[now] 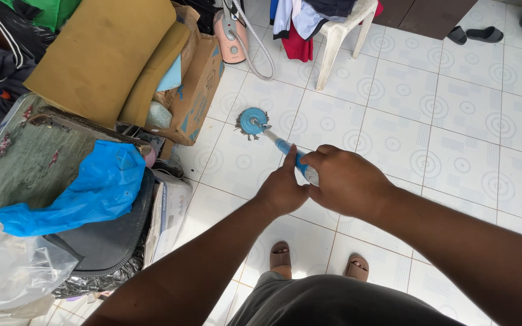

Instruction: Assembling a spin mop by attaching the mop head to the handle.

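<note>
Both hands on the mop handle (285,147) now: right hand (347,181) clamped around it, left hand (282,190) pinching, forefinger laid along it. The shaft slants up-left from the hands to the blue round mop head (253,121) on the tiled floor (454,121), just right of the cardboard box (197,90) stuffed with cushions (152,72).

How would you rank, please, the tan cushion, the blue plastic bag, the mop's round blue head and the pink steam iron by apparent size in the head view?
1. tan cushion
2. blue plastic bag
3. pink steam iron
4. round blue head
The iron and head look close; differing distance from the camera leaves their order unsure.
</note>
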